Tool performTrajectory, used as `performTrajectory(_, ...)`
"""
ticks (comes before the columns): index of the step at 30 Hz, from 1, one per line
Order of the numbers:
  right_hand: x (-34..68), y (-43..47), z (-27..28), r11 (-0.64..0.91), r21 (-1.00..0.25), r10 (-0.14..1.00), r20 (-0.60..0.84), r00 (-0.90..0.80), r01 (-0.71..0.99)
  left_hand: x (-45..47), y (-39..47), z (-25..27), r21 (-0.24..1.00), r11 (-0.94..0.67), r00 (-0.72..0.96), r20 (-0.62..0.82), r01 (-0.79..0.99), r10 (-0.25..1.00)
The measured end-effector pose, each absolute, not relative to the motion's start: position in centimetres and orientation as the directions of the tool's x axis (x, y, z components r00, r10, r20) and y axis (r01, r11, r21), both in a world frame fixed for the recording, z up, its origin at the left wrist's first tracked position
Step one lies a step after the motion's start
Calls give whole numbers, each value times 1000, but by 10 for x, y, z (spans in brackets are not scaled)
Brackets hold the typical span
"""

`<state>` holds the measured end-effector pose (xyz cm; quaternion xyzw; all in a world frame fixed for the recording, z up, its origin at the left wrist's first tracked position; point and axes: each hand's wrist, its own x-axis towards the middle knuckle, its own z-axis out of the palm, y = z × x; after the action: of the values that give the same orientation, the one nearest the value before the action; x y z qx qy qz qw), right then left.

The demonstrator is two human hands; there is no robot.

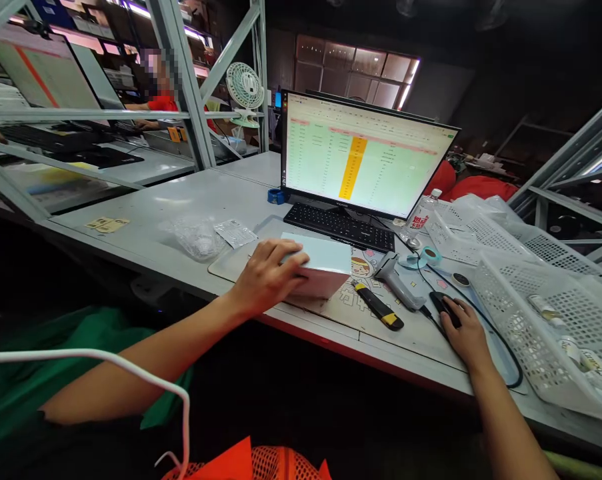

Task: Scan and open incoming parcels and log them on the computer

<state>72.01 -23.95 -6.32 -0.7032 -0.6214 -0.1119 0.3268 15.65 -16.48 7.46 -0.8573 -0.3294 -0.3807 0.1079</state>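
Note:
My left hand (271,279) is curled over the left end of a pale blue box (325,257), which rests at the table's front edge. Its fingertips press on the box top; the thumb side is partly hidden. Over a black computer mouse (445,308) on the right lies my right hand (463,330), fingers wrapped on it. Between the hands are a yellow-and-black utility knife (378,305) and a grey barcode scanner (399,281). Behind the box stands a monitor (365,157) showing a spreadsheet, with a black keyboard (339,225) before it.
White perforated baskets (525,340) stand on the right, the nearest holding several small containers. A crumpled plastic bag (195,239) and a flat packet (235,233) lie left of the box. Metal shelf posts (181,80) rise at left. A white cable (131,367) crosses the lower left.

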Motion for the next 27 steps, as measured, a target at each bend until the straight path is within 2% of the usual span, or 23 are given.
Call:
performTrajectory(4, 720, -239, -62, -18, -323, 806, 556, 205, 946, 147, -154, 66, 216, -752, 397, 741, 623, 542)
performTrajectory(8, 719, -239, -62, -19, -324, 801, 561, 208, 946, 142, -133, 52, 508, -721, 242, 712, 471, 659)
performTrajectory(11, 718, -240, -60, -24, -326, 801, 559, 214, 945, 146, -113, 28, 799, -525, 190, 489, 295, 851)
performTrajectory(14, 717, -241, -58, -24, -330, 802, 557, 215, 944, 158, -98, 3, 939, -269, 219, 222, 214, 950)
performTrajectory(16, 716, -241, -57, -24, -332, 804, 555, 216, 943, 167, -96, -6, 988, -119, 184, 100, 98, 978)
performTrajectory(18, 716, -241, -57, -25, -330, 803, 556, 216, 944, 175, -100, -6, 995, 28, 157, -13, -95, 987)
performTrajectory(21, 718, -240, -59, -27, -321, 795, 567, 214, 947, 179, -112, 6, 936, 162, 263, -79, -313, 962)
performTrajectory(24, 722, -240, -62, -22, -317, 791, 574, 210, 948, 177, -121, 17, 895, 208, 353, -62, -394, 934)
performTrajectory(27, 724, -239, -64, -23, -318, 803, 559, 207, 948, 177, -121, 18, 880, 254, 348, -110, -401, 931)
